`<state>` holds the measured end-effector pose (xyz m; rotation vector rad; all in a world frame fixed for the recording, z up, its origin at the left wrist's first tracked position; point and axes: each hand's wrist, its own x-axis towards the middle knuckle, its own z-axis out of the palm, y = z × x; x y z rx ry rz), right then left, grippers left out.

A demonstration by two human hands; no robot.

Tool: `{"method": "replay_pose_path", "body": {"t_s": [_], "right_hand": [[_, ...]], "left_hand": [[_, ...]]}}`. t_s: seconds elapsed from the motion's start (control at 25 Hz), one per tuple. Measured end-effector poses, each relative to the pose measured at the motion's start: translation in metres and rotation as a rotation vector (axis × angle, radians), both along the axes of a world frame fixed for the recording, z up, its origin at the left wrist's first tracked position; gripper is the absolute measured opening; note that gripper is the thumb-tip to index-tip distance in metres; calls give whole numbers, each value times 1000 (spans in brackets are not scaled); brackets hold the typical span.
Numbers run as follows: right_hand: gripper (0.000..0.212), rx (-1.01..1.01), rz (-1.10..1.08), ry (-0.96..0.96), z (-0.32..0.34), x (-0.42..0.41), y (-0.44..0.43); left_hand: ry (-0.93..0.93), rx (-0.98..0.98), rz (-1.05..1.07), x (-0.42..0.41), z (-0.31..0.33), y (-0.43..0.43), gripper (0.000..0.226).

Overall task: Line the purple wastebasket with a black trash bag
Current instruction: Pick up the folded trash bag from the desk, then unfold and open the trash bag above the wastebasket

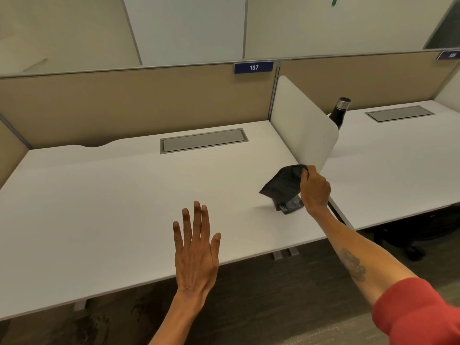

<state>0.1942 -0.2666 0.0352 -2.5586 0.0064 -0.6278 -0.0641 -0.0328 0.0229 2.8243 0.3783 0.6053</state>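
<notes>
A folded black trash bag (282, 183) is lifted off the right part of the white desk (99, 195), pinched at its top corner by my right hand (315, 189). Under it lies a small dark pack of folded bags (288, 205) on the desk, partly hidden by my wrist. My left hand (195, 250) hovers flat over the desk's front edge, fingers spread and holding nothing. The purple wastebasket is not in view.
A white divider panel (303, 123) stands just behind the bag, separating a second desk (388, 158) on the right. A black bottle (339, 112) stands behind the divider. Grey cable hatches (202, 140) sit at the back; tan partition walls enclose the desks.
</notes>
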Motion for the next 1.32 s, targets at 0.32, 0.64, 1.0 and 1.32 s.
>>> {"method": "replay_pose_path", "body": {"t_s": [0.32,0.64,1.0,1.32], "right_hand": [[31,-293,86,72,53,-99,17],[35,-177,164,165,96,-213,46],[30,-106,160,187,119,-335,85],[31,23,129,284,121,-429,122]], "left_hand": [[-58,36,-46,-65,44,10,66],[-94,65,-76,-148,85,26,66],[-123,56,-149,-231,100,36,66],[-84,0,-218,-275,109,27,64]]}}
